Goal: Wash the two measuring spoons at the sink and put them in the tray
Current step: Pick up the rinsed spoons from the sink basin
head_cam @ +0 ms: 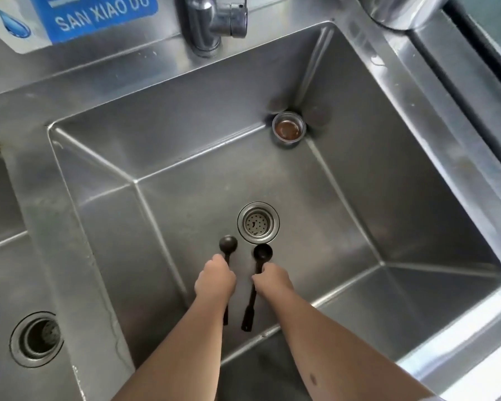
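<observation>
Two black measuring spoons are held low inside the steel sink, bowls pointing away from me, just short of the drain strainer. My left hand grips the handle of the left spoon, whose bowl faces down. My right hand holds the right spoon, bowl facing up, pinched near its neck; the handle hangs down past my wrist. No water runs from the faucet at the back. No tray is in view.
A small metal cup with brown residue stands in the sink's far right corner. A second basin with its own drain lies to the left. A blue-labelled package sits on the back ledge.
</observation>
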The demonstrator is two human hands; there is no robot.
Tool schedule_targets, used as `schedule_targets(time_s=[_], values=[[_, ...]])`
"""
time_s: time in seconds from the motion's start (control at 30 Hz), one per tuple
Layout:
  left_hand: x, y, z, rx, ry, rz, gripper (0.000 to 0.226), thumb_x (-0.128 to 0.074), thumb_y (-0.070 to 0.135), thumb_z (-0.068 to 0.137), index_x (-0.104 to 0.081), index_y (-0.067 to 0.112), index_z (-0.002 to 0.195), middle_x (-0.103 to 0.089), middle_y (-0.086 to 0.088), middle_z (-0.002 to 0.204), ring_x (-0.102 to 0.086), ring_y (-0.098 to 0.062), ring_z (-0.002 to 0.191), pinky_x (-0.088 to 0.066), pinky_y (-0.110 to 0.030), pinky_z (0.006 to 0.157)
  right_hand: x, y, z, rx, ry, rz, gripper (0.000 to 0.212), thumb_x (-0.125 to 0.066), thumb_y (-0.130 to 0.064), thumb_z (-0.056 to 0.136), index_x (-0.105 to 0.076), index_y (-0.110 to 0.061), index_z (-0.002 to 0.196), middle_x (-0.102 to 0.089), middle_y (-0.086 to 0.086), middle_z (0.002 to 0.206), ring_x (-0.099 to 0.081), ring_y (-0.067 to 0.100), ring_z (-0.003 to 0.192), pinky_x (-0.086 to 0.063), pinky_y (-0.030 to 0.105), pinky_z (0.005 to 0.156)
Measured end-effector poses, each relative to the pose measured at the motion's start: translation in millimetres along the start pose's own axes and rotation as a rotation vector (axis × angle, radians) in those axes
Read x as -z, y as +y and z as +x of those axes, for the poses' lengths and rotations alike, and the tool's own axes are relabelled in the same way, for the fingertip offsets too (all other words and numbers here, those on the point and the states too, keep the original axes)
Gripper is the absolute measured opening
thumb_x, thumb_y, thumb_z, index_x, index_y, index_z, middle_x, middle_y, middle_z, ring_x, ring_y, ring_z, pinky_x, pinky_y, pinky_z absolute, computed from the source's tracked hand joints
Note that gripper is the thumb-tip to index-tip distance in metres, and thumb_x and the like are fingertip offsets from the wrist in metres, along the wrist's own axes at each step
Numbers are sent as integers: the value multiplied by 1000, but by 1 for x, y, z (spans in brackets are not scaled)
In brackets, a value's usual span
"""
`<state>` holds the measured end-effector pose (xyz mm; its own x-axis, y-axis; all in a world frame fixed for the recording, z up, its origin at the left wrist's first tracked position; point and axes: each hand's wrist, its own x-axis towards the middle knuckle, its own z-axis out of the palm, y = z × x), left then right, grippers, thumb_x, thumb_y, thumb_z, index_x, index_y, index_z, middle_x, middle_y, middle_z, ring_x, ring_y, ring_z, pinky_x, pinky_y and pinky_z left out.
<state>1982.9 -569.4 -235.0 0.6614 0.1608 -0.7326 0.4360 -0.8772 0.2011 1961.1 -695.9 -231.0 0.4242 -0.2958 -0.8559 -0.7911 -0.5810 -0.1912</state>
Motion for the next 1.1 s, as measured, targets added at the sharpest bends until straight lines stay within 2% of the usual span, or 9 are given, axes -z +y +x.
schedule_targets(time_s=[0.13, 0.27, 0.4, 0.5, 0.63, 0.77, 0.83, 0.97, 1.1], values=[[20, 10, -7, -68, -22, -190, 13, -47, 20, 82, -45, 9, 88, -60, -18, 103, -59, -36, 92, -46, -37, 76, 20, -5, -17, 80, 10, 79, 5, -49, -21, 77, -52, -17, 78, -63, 10, 92, -59, 31, 81, -42, 28, 66], [51, 20, -35, -48, -47, -567, 10, -40, 16, 84, -47, 10, 85, -61, -12, 75, -61, -28, 63, -49, -38, 63, 48, -19, -49, 172, 46, 226, 10, -52, -20, 80, -51, -18, 70, -60, 5, 75, -57, 27, 76, -48, 35, 68], [89, 20, -81, -22, -88, -1006, 13, -36, 4, 89, -46, 12, 83, -54, -7, 63, -40, -16, 45, -30, -28, 42, 77, -28, -98, 249, 96, 471, 9, -56, -17, 80, -57, -14, 71, -57, 6, 64, -62, 31, 61, -56, 47, 65], [117, 14, -117, -62, -139, -1196, 13, -40, 5, 94, -50, 9, 87, -54, -6, 64, -39, -11, 43, -27, -23, 38, 93, -26, -139, 333, 53, 686, 9, -58, -21, 84, -59, -15, 78, -55, -3, 60, -69, 26, 51, -49, 32, 48], [149, 9, -163, -86, -208, -1414, 21, -41, 13, 100, -61, 6, 100, -51, -1, 61, -38, -9, 43, -27, -20, 38, 109, -24, -193, 526, 12, 864, 22, -57, -26, 91, -58, -17, 71, -46, -4, 56, -44, 13, 41, -36, 24, 41], [175, 4, -199, -125, -322, -1614, 17, -51, 11, 94, -67, 12, 88, -53, 2, 60, -45, -8, 45, -34, -19, 41, 115, -26, -230, 595, -13, 991, 29, -48, -16, 100, -69, -15, 80, -43, -5, 58, -38, 5, 47, -31, 15, 43], [185, 0, -212, -209, -445, -1616, 5, -66, 11, 84, -68, 15, 82, -55, 2, 65, -50, -9, 52, -39, -20, 45, 117, -26, -244, 671, 9, 934, 26, -52, -16, 97, -67, -15, 77, -44, -3, 57, -38, 8, 48, -32, 17, 45], [197, -6, -225, -375, -485, -1435, 20, -84, 21, 69, -72, 16, 83, -57, 2, 66, -54, -12, 58, -45, -24, 50, 118, -27, -267, 822, 75, 846, 16, -60, -27, 89, -65, -18, 77, -55, -1, 63, -56, 13, 56, -47, 19, 53], [188, -7, -223, -139, -212, -1047, 9, -75, 15, 77, -71, 11, 83, -63, -3, 55, -60, -16, 52, -46, -28, 52, 113, -32, -267, 453, 57, 736, 23, -61, -11, 82, -64, -14, 60, -59, 4, 54, -62, 20, 42, -43, 23, 41]])
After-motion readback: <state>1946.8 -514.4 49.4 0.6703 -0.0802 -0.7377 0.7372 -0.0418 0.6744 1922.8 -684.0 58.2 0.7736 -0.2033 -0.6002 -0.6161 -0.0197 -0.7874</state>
